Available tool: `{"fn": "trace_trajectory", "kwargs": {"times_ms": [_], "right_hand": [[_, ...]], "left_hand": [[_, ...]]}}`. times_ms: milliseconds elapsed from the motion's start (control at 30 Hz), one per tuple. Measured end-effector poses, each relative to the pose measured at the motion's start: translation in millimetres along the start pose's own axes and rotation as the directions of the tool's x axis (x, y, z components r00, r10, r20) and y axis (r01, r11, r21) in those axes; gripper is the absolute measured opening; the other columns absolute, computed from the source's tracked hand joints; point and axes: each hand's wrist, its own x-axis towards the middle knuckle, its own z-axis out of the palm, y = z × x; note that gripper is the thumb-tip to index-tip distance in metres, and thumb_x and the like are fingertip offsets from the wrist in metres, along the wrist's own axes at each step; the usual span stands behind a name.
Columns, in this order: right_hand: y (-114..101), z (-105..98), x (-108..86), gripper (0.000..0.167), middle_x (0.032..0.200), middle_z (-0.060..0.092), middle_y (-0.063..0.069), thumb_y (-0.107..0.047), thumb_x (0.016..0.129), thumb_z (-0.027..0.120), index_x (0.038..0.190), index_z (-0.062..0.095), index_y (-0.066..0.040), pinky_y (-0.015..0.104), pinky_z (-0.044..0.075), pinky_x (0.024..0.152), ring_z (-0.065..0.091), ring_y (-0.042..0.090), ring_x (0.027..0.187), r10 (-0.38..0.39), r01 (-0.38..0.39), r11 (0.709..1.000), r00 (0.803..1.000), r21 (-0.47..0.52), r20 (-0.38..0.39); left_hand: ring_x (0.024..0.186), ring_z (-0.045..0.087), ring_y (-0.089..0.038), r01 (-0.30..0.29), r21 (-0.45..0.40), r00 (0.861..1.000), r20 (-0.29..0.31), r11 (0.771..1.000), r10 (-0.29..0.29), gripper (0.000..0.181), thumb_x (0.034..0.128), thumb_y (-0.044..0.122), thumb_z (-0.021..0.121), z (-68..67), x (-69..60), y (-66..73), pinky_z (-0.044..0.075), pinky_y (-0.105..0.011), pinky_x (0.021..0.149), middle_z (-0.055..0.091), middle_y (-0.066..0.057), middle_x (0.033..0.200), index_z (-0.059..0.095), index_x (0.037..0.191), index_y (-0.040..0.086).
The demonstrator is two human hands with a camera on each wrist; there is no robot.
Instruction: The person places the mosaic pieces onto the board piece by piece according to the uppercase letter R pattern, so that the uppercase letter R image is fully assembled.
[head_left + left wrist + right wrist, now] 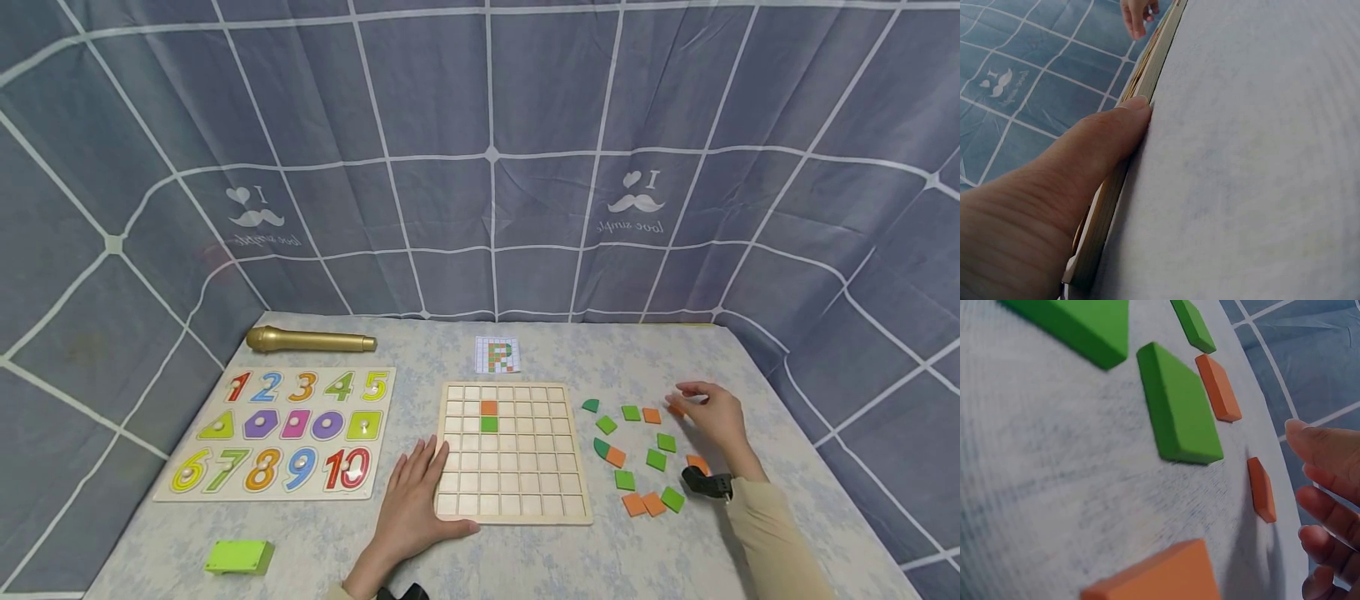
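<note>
A square wooden grid board (536, 462) lies on the table, with one orange tile (489, 407) directly above one green tile (489, 424) in its upper left part. My left hand (410, 508) rests at the board's near left corner, fingers extended by the left side. Its thumb (1113, 125) touches the near edge in the left wrist view. At the right, my right hand (716, 417) hovers over an orange square tile (1262, 489). In the right wrist view its fingers (1329, 509) are apart from that tile, which lies on the cloth.
Several loose green tiles (656, 459) and orange tiles (633, 504) lie right of the board. A pattern card (497, 355) is behind it. Leftward are a number puzzle (247, 433), a gold microphone (315, 340) and a lime-green block (239, 557).
</note>
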Motion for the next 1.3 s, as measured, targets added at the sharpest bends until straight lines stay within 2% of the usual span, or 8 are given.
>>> {"fn": "trace_trajectory", "kwargs": {"times_ms": [200, 333, 500, 600, 867, 1000, 1167, 1300], "right_hand": [[3.6, 0.1, -3.0, 0.041, 0.106, 0.063, 0.023, -0.026, 0.085, 0.072, 0.111, 0.066, 0.006, 0.034, 0.045, 0.064, 0.057, 0.032, 0.086, -0.005, 0.005, 1.0, 0.999, 0.005, 0.039], [5.9, 0.6, -4.7, 0.043, 0.108, 0.062, 0.025, -0.028, 0.085, 0.072, 0.11, 0.066, 0.006, 0.04, 0.047, 0.067, 0.058, 0.034, 0.088, -0.008, 0.008, 1.0, 0.998, 0.001, 0.062], [9.4, 0.4, -7.1, 0.044, 0.109, 0.061, 0.026, -0.031, 0.086, 0.071, 0.11, 0.066, 0.006, 0.049, 0.047, 0.075, 0.057, 0.038, 0.093, 0.028, -0.027, 1.0, 0.994, -0.014, 0.103], [10.4, -0.3, -7.6, 0.044, 0.109, 0.059, 0.027, -0.031, 0.086, 0.071, 0.109, 0.066, 0.007, 0.051, 0.046, 0.075, 0.056, 0.038, 0.093, 0.05, -0.047, 0.999, 0.99, -0.023, 0.131], [13.2, -0.8, -5.1, 0.04, 0.101, 0.061, 0.024, -0.028, 0.085, 0.072, 0.103, 0.066, 0.007, 0.049, 0.047, 0.073, 0.056, 0.037, 0.089, 0.079, -0.075, 0.997, 0.985, -0.037, 0.156], [13.9, -1.8, -4.5, 0.037, 0.092, 0.059, 0.017, -0.027, 0.084, 0.074, 0.101, 0.061, 0.004, 0.044, 0.045, 0.068, 0.054, 0.033, 0.085, 0.08, -0.074, 0.996, 0.982, -0.042, 0.169], [10.6, -3.7, -7.1, 0.033, 0.084, 0.056, 0.01, -0.024, 0.084, 0.073, 0.099, 0.056, 0.001, 0.036, 0.041, 0.06, 0.053, 0.027, 0.076, 0.038, -0.031, 0.999, 0.985, -0.042, 0.168], [3.3, -3.6, -11.4, 0.024, 0.084, 0.059, 0.011, -0.019, 0.085, 0.073, 0.094, 0.057, -0.003, 0.035, 0.042, 0.058, 0.056, 0.027, 0.074, -0.014, 0.022, 0.997, 0.992, -0.068, 0.122]], "left_hand": [[0.141, 0.017, -0.032, 0.0, -0.001, 1.0, -0.005, 1.0, 0.0, 0.117, 0.0565, 0.068, 0.076, -0.1, -0.6, -0.1, 0.008, -0.046, 0.112, 0.03, -0.017, 0.15, 0.036, 0.146, 0.003], [0.14, 0.017, -0.032, 0.001, -0.006, 1.0, -0.005, 1.0, -0.001, 0.118, 0.0562, 0.069, 0.076, -0.2, -0.4, 0.0, 0.009, -0.046, 0.112, 0.03, -0.017, 0.15, 0.036, 0.146, 0.004], [0.14, 0.018, -0.034, -0.008, -0.009, 1.0, -0.01, 1.0, 0.008, 0.118, 0.0562, 0.07, 0.075, 0.6, -0.2, -0.1, 0.01, -0.047, 0.111, 0.03, -0.018, 0.15, 0.037, 0.145, 0.003], [0.14, 0.017, -0.032, -0.003, -0.012, 1.0, -0.005, 1.0, 0.003, 0.118, 0.0562, 0.07, 0.075, 1.4, -0.5, -0.2, 0.009, -0.046, 0.112, 0.029, -0.016, 0.151, 0.037, 0.146, 0.004], [0.141, 0.017, -0.032, 0.0, -0.009, 1.0, -0.007, 1.0, 0.0, 0.118, 0.0561, 0.071, 0.075, 2.6, -0.3, -1.3, 0.008, -0.046, 0.112, 0.029, -0.016, 0.151, 0.037, 0.146, 0.004], [0.14, 0.017, -0.033, -0.006, -0.009, 1.0, -0.011, 1.0, 0.006, 0.119, 0.056, 0.072, 0.074, 2.3, 0.0, -1.3, 0.008, -0.047, 0.112, 0.029, -0.016, 0.151, 0.037, 0.146, 0.004], [0.139, 0.019, -0.035, -0.021, -0.014, 0.999, -0.024, 1.0, 0.021, 0.118, 0.0565, 0.071, 0.075, 1.2, -0.3, -0.5, 0.01, -0.049, 0.111, 0.03, -0.017, 0.15, 0.038, 0.145, 0.003], [0.139, 0.019, -0.035, -0.025, -0.012, 0.999, -0.032, 1.0, 0.025, 0.118, 0.0567, 0.07, 0.075, 0.5, -0.4, -0.3, 0.011, -0.05, 0.111, 0.031, -0.018, 0.15, 0.037, 0.145, 0.003]]}}
